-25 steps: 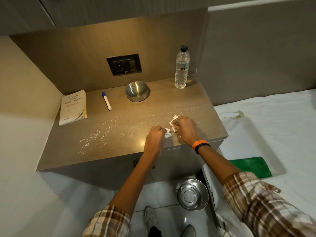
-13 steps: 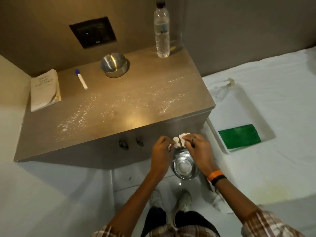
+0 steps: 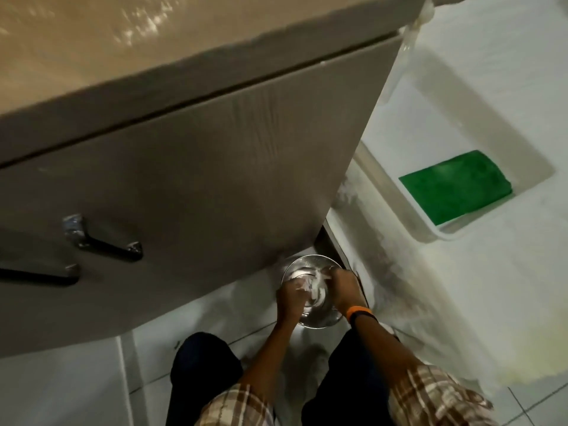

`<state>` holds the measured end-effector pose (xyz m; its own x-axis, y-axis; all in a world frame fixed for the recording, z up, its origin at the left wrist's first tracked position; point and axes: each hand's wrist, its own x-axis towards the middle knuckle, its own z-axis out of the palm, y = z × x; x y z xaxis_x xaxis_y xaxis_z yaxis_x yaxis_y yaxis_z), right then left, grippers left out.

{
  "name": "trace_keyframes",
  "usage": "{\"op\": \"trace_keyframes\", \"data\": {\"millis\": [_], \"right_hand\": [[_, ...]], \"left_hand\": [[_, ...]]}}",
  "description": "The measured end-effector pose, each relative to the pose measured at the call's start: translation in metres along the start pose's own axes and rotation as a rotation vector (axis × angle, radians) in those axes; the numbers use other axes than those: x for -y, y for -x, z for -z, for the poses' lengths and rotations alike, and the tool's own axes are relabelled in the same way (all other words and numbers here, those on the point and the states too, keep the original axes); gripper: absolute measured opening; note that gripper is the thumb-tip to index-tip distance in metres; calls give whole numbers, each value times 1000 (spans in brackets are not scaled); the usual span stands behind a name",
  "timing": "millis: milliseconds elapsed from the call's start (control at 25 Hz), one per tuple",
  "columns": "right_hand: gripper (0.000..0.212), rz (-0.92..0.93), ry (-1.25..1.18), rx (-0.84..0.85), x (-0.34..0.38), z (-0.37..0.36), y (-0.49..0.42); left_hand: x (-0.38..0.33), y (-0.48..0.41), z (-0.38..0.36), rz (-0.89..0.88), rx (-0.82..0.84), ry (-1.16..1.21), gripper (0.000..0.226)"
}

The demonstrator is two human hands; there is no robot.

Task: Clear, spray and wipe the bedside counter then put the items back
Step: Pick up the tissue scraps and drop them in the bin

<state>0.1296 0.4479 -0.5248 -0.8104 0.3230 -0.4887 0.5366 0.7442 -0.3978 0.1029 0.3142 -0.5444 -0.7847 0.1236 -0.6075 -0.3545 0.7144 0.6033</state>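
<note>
Dumping litter is the step in hand, judged from the pictures: the clearing part of the task, ahead of any spraying or wiping.

Item 1, nearest: your plaid sleeves and dark trouser legs over the tiled floor [image 3: 92,392].

Item 2: your left hand [image 3: 290,301] and right hand [image 3: 345,285], both low over the steel bin [image 3: 319,318] on the floor, just off the desk's near right corner. Orange and black bands sit on the right wrist.

Item 3: crumpled white paper scraps [image 3: 307,287] between the two hands, above the bin's mouth. Left grip: fingers curled round a scrap. Right grip: fingers bunched at the paper, but motion blur hides whether they pinch it or have let go; you cannot tell.

Item 4: desk front with two dark drawer handles [image 3: 104,241], left of the bin.

Item 5: white tray [image 3: 455,233] on the bed [image 3: 507,302], right of the desk, carrying a folded green cloth [image 3: 455,187].

Item 6, farthest: desk [image 3: 153,41] top, its near right corner and front edge in view, speckled with bright specks that look like crumbs or droplets. Anything standing farther back is out of frame.

Next move calls for: spread both grips so the scraps fall inside the bin, not on its rim; then rise and lift whatever remains off the desk before spraying. The green cloth lies within reach for the wipe.
</note>
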Motion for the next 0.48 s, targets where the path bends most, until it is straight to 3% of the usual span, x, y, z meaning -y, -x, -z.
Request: {"op": "trace_keyframes", "data": {"millis": [160, 320, 480], "right_hand": [[26, -9, -3, -13, -13, -19, -6], [30, 35, -36, -52, 24, 23, 42], [62, 282, 46, -206, 98, 112, 135]], "left_hand": [[29, -3, 1, -35, 42, 65, 34], [-4, 56, 54, -214, 37, 36, 41], [-63, 158, 136, -427, -70, -165, 50]]}}
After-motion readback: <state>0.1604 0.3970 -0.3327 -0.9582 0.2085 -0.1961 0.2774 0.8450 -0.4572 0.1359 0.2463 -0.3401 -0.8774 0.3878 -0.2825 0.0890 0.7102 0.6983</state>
